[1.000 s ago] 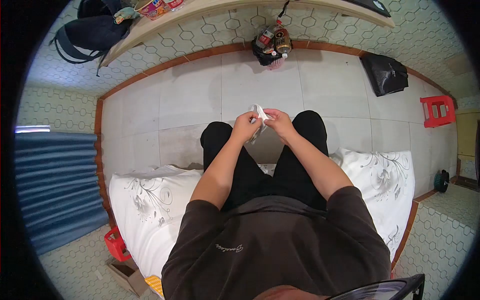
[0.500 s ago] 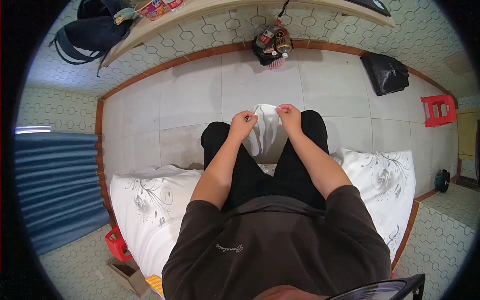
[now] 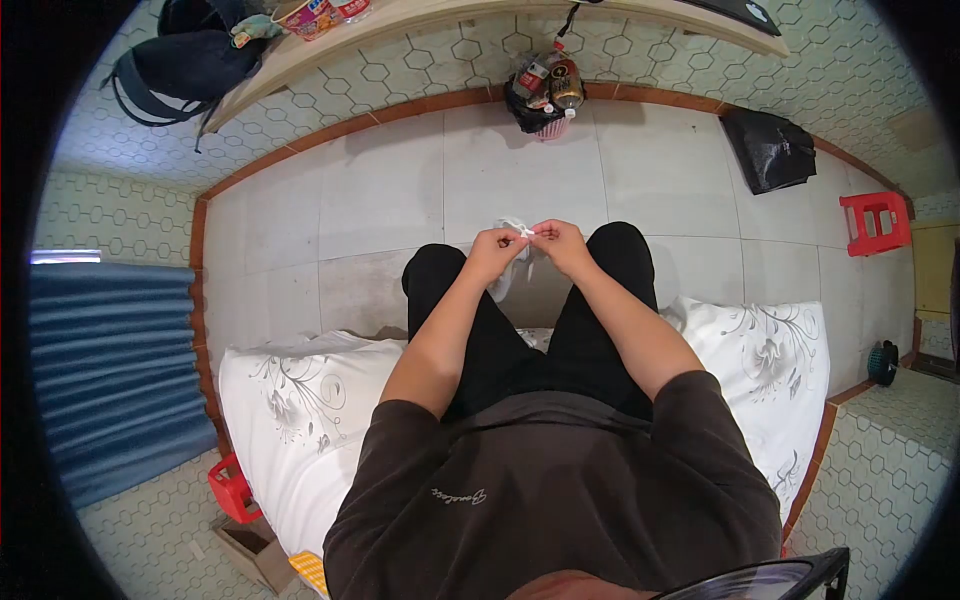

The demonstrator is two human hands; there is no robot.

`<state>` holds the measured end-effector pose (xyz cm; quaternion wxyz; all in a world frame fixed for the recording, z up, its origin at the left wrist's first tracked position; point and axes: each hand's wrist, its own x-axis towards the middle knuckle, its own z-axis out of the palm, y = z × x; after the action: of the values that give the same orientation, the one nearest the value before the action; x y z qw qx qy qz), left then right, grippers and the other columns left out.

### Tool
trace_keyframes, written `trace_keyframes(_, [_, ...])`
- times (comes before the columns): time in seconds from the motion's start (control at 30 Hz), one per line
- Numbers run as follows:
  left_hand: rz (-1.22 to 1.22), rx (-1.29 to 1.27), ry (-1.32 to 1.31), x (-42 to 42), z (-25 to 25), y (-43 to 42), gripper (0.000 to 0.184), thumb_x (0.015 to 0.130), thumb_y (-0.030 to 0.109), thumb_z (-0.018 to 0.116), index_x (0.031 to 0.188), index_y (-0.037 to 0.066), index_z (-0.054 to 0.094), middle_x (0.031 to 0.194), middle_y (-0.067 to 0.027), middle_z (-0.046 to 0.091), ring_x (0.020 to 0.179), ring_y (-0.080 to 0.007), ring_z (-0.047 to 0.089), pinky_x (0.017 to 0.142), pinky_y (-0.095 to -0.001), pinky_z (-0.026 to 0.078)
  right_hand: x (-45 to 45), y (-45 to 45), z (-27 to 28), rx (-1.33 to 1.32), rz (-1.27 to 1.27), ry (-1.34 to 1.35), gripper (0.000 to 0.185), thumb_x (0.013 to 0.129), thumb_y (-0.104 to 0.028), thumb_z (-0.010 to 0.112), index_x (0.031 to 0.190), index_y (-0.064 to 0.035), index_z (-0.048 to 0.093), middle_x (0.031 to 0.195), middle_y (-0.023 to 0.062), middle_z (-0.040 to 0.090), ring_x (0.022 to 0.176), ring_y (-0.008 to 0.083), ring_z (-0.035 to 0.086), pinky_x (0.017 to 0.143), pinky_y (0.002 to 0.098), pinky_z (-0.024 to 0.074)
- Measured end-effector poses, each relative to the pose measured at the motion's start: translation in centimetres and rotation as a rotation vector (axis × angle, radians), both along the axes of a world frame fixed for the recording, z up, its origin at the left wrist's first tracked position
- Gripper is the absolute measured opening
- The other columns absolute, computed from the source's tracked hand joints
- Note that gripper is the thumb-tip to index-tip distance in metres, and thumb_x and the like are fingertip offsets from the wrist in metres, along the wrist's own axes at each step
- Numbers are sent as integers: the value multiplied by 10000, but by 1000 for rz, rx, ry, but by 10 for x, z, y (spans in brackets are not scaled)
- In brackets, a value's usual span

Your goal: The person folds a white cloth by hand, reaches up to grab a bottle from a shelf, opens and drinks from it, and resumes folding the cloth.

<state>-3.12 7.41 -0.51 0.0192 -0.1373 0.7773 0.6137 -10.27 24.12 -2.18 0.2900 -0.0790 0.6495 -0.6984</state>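
A limp white cloth (image 3: 503,284), which looks like a sock, hangs between my knees above the floor. My left hand (image 3: 494,252) pinches its upper edge between thumb and fingers. Close beside it, my right hand (image 3: 561,246) pinches the same edge, and the fingertips of both hands nearly meet. Part of the cloth bunches up just beyond my fingers, and the hands hide some of it.
I sit on a bed with a white floral sheet (image 3: 290,400). Against the far wall stands a waste bin (image 3: 552,129) full of bottles. A black bag (image 3: 770,150) and a red stool (image 3: 876,224) are at right. A wooden shelf (image 3: 420,20) runs along the wall.
My hands have come together from holding the cloth's opening spread wide, the right moving left. The cloth now gathers between the fingertips and hangs narrower.
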Motion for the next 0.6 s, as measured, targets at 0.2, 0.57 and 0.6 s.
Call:
trace_keyframes(0.2, [-16,45,25,0,-1,0,159,838,148,685,837,-10,702,657,-30,592,586,-96,476,543,-219,386,1,-1,-6,-43,20,-15,148,826,3,653,971,30,666,848,84,665,717,111,581,666,206,472])
trace_keyframes(0.57, [-53,-19,-76,0,3,-3,111,850,112,667,827,6,690,696,-17,608,612,-77,482,575,-202,393,1,-1,0,-33,42,0,164,833,1,640,990,30,680,868,83,677,738,108,588,693,206,471])
trace_keyframes(0.6, [-58,-27,-93,0,5,-2,110,850,110,664,831,5,690,701,-18,611,614,-77,484,578,-201,395,0,-1,0,-27,47,2,163,832,2,640,988,29,681,868,83,677,739,108,588,694,206,471])
